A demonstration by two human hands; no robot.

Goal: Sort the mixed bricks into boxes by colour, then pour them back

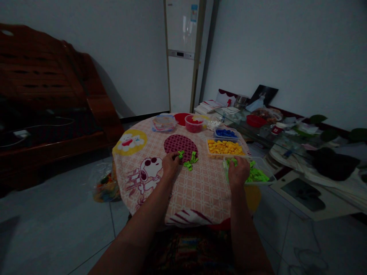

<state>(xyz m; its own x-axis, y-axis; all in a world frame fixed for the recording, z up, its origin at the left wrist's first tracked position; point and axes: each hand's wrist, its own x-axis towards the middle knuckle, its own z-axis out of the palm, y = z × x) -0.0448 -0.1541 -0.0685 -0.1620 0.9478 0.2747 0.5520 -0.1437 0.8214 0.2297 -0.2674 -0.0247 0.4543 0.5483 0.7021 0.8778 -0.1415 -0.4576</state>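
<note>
My left hand [171, 163] is over the middle of the cloth-covered table, its fingers pinched on a small green plastic piece [181, 154]. Just right of it, a few more green pieces [189, 165] lie loosely grouped on the cloth. My right hand [239, 172] reaches into a clear tray [271, 182] of green pieces [257, 174] at the table's right side. Its fingers are bent together at some green plastic by the tray's left end; the fingertips are partly hidden, so the exact grip is unclear.
Behind the green tray stand boxes of yellow pieces [225, 148] and blue pieces [226, 133]. A round tub of red pieces [194, 124] and a lidded container [164, 123] are at the table's far side. A cluttered glass table [243, 124] is on the right, a wooden bench [97, 103] on the left.
</note>
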